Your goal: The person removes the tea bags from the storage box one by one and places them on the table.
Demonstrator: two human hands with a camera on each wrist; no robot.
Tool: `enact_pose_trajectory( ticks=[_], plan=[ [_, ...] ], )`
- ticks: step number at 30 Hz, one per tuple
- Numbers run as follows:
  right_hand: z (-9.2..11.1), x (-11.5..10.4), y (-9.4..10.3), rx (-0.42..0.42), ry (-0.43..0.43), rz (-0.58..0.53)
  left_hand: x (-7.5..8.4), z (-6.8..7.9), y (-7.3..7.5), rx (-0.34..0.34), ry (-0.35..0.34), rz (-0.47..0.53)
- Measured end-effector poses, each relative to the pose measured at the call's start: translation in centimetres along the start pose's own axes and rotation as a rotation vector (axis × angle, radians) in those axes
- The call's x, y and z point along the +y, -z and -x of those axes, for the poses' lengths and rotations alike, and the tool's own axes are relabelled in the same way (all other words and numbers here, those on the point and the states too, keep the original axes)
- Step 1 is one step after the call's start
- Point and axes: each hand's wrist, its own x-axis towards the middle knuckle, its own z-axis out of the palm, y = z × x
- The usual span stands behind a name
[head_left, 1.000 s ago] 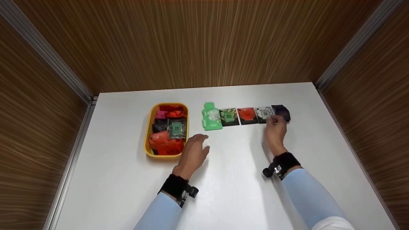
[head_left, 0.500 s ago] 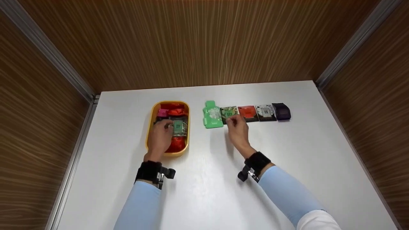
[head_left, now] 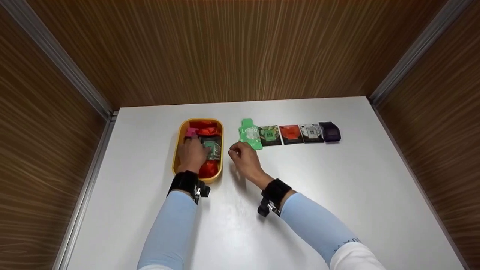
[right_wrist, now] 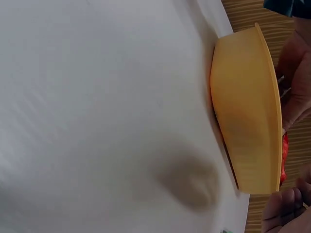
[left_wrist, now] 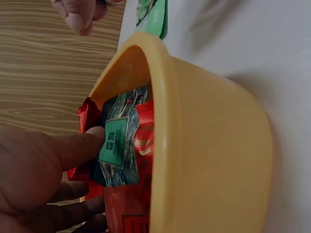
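Reaching down into a yellow, round-cornered plastic tub [left_wrist: 218, 145], the left hand [head_left: 193, 153] comes in from about 6 o'clock (clock laid on the tub, 12 away from the person). Fingers fairly straight and spread, their tips lost among the packets; no grip visible. Thumb, stretched toward 3 o'clock, appears to touch the edge of a dark, scenic-printed foil sachet with a green label [left_wrist: 114, 141].

Other contents: a shiny red foil packet [head_left: 209, 131] at 1 o'clock, a small bright-pink packet [head_left: 191, 132] between 11 and 12, and a glossy red wrapper [head_left: 209, 170] at 5.

Right hand [head_left: 245, 159] just outside the tub at 3 o'clock: thumb and fingers loosely curled, nothing seen in them. Past its fingers lies a green bottle-shaped card [head_left: 250, 135], first in a row running toward 3 o'clock: a leafy-print sachet [head_left: 270, 135], a red-and-black sachet [head_left: 291, 134], a white-and-black sachet [head_left: 311, 133], a dark purple glossy packet [head_left: 330, 132].

Step in hand, judged: feeling among packets. Best done with fingertips, sliding under one edge and pinching a corner; foil probably slips if grabbed flat. A slow lift should keep neighbours from dragging along.
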Motion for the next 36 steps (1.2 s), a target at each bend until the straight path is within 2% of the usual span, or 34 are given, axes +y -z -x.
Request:
enact_pose_trajectory(
  ticks=[4,11,16,21,25,27,29,31,33,36],
  plan=[
    [0.2,-0.3,-0.4,-0.039,0.008,0.012,0.4,-0.2,-0.5,-0.020,0.019,-0.056],
    [0.3,-0.1,-0.3,-0.068,-0.017,-0.004,0.5,-0.4,-1.6,-0.002,0.040,-0.063],
    [0.3,0.3,0.1,-0.078,-0.025,-0.010,0.3,-0.5,-1.4,0.022,0.041,-0.038],
    [0.2,0.7,0.9,-0.068,-0.033,-0.017,0.1,-0.6,-0.4,0.049,0.020,0.094],
    [0.0,0.6,1.3,-0.073,-0.040,-0.031,-0.1,-0.5,0.8,0.053,0.034,0.264],
    [-0.1,0.5,1.6,-0.068,-0.048,-0.038,0.1,-0.3,1.4,0.079,0.027,0.335],
    [-0.2,0.3,2.1,-0.048,-0.044,-0.050,0.6,0.1,2.0,0.109,0.001,0.387],
    [-0.4,0.0,2.6,-0.029,-0.038,-0.068,1.2,0.8,2.5,0.137,-0.046,0.392],
    [-0.6,-0.4,3.2,-0.018,-0.011,-0.086,2.1,1.6,2.9,0.143,-0.111,0.355],
    [-0.7,-1.1,4.1,-0.038,0.051,-0.091,3.5,2.9,3.3,0.095,-0.219,0.250]
  ],
)
